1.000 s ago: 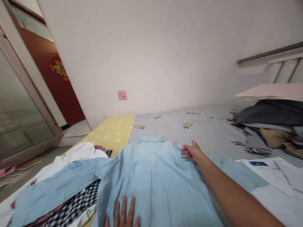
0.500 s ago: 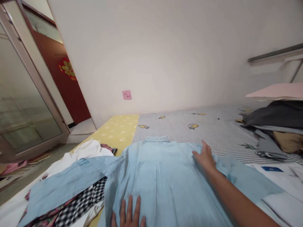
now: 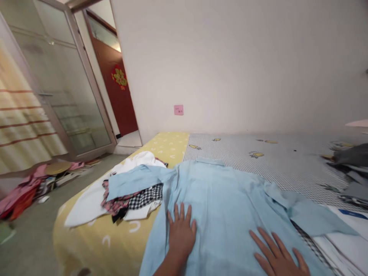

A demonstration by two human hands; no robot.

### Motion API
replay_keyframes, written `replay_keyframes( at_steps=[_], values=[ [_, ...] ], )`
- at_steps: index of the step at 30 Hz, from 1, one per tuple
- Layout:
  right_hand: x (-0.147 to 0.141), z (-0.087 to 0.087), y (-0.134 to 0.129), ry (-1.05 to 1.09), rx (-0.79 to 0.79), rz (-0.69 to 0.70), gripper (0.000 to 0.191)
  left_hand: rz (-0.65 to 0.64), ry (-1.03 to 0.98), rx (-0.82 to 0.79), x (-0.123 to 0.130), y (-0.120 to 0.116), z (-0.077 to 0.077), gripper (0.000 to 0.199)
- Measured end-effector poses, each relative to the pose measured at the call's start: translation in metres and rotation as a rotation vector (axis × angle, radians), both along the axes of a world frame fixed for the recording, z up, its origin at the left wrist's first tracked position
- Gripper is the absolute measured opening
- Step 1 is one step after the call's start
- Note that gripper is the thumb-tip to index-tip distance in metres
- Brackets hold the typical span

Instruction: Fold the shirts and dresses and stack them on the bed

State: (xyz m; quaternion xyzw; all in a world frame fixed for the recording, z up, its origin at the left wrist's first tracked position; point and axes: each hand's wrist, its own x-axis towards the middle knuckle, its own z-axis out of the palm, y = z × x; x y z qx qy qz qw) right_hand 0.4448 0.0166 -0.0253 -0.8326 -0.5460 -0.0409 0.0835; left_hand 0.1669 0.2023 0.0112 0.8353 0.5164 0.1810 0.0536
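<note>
A light blue shirt [image 3: 218, 199] lies spread out on the bed, back side up, its collar [image 3: 210, 161] toward the wall. My left hand [image 3: 181, 230] rests flat on the left part of the shirt, fingers spread. On the lower right part, my right hand [image 3: 280, 253] also lies with its fingers apart, partly cut off by the frame's bottom edge. The left sleeve [image 3: 135, 180] reaches over a heap of clothes, and the right sleeve [image 3: 319, 214] stretches out over white folded garments.
White, floral and checked clothes [image 3: 146, 197] are heaped at the bed's left. White garments [image 3: 342, 249] and a dark clothes stack [image 3: 352, 161] stand to the right. The yellow sheet [image 3: 123, 245] marks the bed's left edge. Pink and red items [image 3: 25, 191] lie on the floor.
My right hand has moved from the shirt's right shoulder down to its lower right. My left hand has come further up the shirt. The view has turned left.
</note>
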Motion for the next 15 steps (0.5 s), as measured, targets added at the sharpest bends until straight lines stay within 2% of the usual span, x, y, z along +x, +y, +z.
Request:
replay_keyframes(
  at_steps=[4,7,11,15],
  values=[
    [-0.012,0.014,0.000,-0.027,-0.058,-0.034,0.065,-0.046,-0.028,-0.089,-0.007,-0.012,0.013,0.057],
    [-0.016,0.021,-0.001,-0.010,-0.108,-0.040,0.066,-0.149,-0.044,-0.152,-0.031,-0.017,0.023,0.054],
    [-0.014,0.024,-0.002,-0.012,-0.136,-0.046,0.068,-0.235,-0.071,-0.195,-0.091,-0.009,0.035,0.048],
    [-0.009,0.018,-0.002,0.008,-0.107,-0.026,0.069,-0.112,-0.168,-0.188,-0.159,0.003,0.043,0.035]
  ],
)
